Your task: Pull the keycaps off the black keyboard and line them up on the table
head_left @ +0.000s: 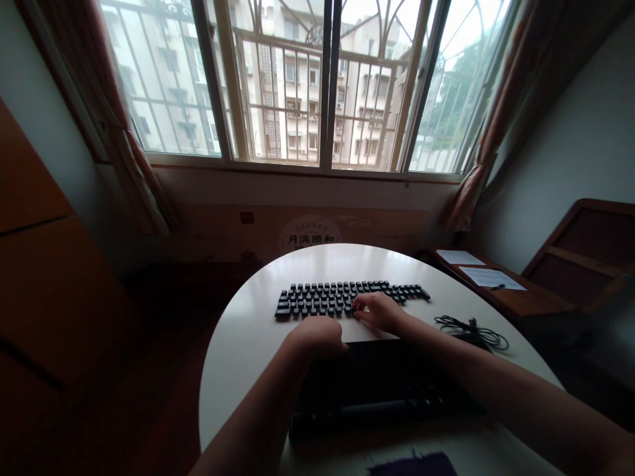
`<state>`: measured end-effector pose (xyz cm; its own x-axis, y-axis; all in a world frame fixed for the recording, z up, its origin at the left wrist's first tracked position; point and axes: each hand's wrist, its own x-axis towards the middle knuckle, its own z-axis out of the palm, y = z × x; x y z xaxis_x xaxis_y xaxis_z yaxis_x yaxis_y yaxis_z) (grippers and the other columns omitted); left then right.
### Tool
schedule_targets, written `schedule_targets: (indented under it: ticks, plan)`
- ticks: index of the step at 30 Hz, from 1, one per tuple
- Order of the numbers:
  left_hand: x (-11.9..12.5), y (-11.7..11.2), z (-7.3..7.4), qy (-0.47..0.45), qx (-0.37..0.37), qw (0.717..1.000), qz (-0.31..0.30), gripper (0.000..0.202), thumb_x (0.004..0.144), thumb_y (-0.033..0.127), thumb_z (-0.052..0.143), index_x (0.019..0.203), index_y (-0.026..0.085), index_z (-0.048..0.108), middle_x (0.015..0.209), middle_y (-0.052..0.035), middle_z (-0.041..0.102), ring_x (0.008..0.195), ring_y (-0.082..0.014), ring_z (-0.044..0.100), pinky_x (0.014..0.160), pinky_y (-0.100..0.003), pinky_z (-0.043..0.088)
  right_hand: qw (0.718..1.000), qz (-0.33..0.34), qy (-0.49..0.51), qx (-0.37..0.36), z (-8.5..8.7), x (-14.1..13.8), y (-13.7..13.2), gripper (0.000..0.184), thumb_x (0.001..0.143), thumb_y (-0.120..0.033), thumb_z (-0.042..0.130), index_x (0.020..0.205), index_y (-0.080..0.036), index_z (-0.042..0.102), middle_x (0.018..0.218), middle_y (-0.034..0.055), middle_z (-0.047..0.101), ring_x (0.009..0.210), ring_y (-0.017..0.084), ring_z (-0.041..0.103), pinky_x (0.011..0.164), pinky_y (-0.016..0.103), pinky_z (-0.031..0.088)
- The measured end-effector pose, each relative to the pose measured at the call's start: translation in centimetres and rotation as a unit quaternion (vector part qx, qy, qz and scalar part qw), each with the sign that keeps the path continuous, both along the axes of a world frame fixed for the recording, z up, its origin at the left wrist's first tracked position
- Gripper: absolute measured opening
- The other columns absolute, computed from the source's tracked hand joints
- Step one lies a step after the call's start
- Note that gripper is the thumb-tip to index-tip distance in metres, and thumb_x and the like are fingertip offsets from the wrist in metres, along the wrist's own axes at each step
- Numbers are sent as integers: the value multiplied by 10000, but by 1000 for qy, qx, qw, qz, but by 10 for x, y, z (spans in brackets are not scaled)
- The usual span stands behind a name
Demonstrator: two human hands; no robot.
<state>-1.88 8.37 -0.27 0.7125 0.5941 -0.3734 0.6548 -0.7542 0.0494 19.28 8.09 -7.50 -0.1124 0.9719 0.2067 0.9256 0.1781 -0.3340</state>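
A layout of loose black keycaps (327, 297) lies in rows on the round white table (238, 344). Closer to me sits a black keyboard base (377, 383). My right hand (380, 311) reaches over the right part of the keycap rows, fingers curled down onto the caps as if pinching one; what it holds is too small to see. My left hand (317, 336) rests as a loose fist at the far left corner of the keyboard base, fingers tucked under.
A coiled black cable (473, 330) lies right of the keyboard base. A dark purple cloth (414, 464) shows at the table's near edge. Papers and a pen (489, 277) lie on a wooden side table at right. The window wall stands behind.
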Motion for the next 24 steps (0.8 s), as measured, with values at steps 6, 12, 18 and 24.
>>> schedule_targets:
  ticks: [6, 12, 18, 24]
  plan:
    - [0, -3, 3, -2, -6, 1000, 6, 381, 874, 439, 556, 1004, 137, 748, 976, -157, 745, 821, -298, 700, 733, -364, 528, 1000, -19, -20, 1, -2, -3, 0, 178, 838, -273, 681, 1004, -237, 734, 937, 25, 763, 856, 199, 702, 746, 253, 457]
    - [1, 0, -1, -5, -6, 1000, 6, 397, 864, 455, 545, 1003, 144, 750, 1010, -161, 743, 844, -299, 700, 728, -357, 534, 998, -32, -47, 2, 1, -6, -1, 187, 841, -282, 666, 1009, -243, 739, 941, 31, 761, 877, 221, 701, 735, 259, 448]
    - [0, 0, -1, 9, -3, 1000, 4, 415, 877, 456, 540, 1039, 135, 745, 1037, -157, 741, 838, -288, 703, 737, -350, 536, 997, -32, -68, -2, 6, -9, -6, 179, 846, -265, 650, 999, -244, 741, 926, 32, 763, 887, 219, 701, 747, 257, 449]
    - [0, -2, 3, 9, -6, 1000, 8, 396, 884, 446, 546, 1034, 139, 748, 1038, -143, 743, 846, -276, 701, 749, -342, 533, 997, -42, -66, 3, 17, -14, -14, 238, 838, -255, 656, 1071, -250, 704, 906, 19, 761, 853, 206, 708, 716, 241, 451]
